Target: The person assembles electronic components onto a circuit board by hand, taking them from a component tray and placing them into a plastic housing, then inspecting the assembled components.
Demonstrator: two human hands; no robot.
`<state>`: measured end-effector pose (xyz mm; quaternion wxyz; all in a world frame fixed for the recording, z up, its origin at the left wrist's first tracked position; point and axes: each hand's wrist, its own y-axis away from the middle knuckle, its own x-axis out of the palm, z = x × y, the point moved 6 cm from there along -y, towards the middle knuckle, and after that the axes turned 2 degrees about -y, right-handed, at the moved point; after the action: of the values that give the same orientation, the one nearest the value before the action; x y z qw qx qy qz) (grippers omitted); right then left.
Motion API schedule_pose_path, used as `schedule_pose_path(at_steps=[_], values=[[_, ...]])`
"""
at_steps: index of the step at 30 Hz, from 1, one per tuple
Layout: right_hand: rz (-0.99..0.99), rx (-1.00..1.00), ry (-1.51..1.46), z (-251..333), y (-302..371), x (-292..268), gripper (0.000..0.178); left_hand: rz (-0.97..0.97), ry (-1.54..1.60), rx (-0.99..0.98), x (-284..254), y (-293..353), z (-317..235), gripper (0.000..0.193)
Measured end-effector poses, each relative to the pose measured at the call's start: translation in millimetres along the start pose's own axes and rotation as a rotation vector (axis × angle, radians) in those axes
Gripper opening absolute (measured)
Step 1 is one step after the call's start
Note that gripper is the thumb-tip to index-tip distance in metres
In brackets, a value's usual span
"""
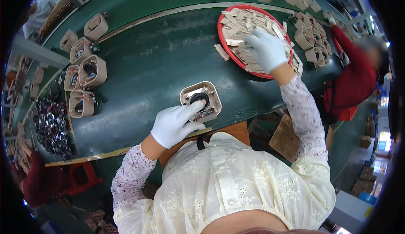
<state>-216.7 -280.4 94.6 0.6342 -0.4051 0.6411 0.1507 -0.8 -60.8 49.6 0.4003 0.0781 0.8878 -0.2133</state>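
left hand (173, 124) on beige housing (201, 101), right hand (267, 49) in red tray (222, 44)

Both hands wear white gloves; both forearms are in patterned pale sleeves. The left hand (174, 124) sits close to the torso, wrist bent, fingers extended forward with the fingertips (201, 103) pressing down. The right arm is extended far forward of the torso; the right hand (267, 49) is palm-down, fingers curled in a loose grip.

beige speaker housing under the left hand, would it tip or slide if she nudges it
The beige speaker housing lies flat and low on the green table, so it probably slides rather than tips. The round driver inside likely adds weight. The left hand, gloved, presses its rim, which should steady it.
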Motion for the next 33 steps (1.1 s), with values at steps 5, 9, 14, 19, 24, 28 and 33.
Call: schedule_pose_path(at_steps=[5, 9, 14, 19, 24, 28, 33], values=[[0.099, -0.194, -0.202, 107, 48, -27, 0.006, -0.059, -0.021, 0.008, -2, 10, -3, 0.067], [0.253, -0.139, -0.255, 121, 82, 13, 0.012, -0.079, -0.032, 0.023, -11, 20, 1, 0.084], [0.275, -0.172, -0.383, 109, 59, 3, 0.023, -0.046, 0.004, 0.004, -12, 24, 6, 0.083], [0.374, 0.115, -0.856, 90, 51, 2, 0.011, -0.089, 0.055, -0.023, -5, 28, 12, 0.081], [0.251, -0.204, -1.004, 148, 21, -41, 0.01, -0.121, 0.053, -0.01, -5, 29, 12, 0.082], [0.521, -0.262, -0.73, 181, 32, -18, 0.012, -0.146, 0.023, 0.003, -4, 27, 9, 0.079], [0.362, -0.247, -0.73, 184, 39, -16, 0.013, -0.152, -0.002, -0.024, -4, 30, 10, 0.066]])
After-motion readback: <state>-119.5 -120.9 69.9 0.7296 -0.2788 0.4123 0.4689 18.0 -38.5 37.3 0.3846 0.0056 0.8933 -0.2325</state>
